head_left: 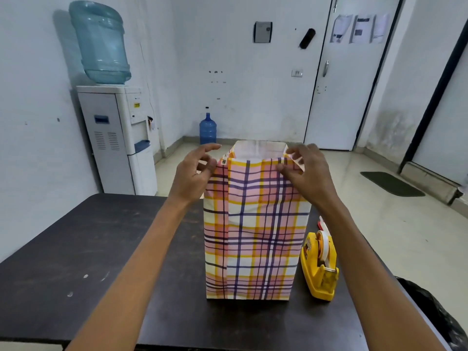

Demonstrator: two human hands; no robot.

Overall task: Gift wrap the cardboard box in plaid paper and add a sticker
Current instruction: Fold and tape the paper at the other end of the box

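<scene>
A tall box stands upright on the dark table (88, 249), wrapped round in plaid paper (255, 231) of pink, yellow and purple. The paper rises past the box top as an open sleeve, its white inside showing. A small sticker (223, 161) sits at the seam near the top left corner. My left hand (195, 171) is at the upper left edge, fingers spread and just touching the paper. My right hand (304, 168) pinches the paper's top right edge. The cardboard itself is hidden.
A yellow tape dispenser (319, 267) stands right of the box, a red-and-white object (322, 224) behind it. A black bag (435, 315) lies at the table's right. A water dispenser (119, 138) and a blue bottle (208, 129) are on the floor beyond.
</scene>
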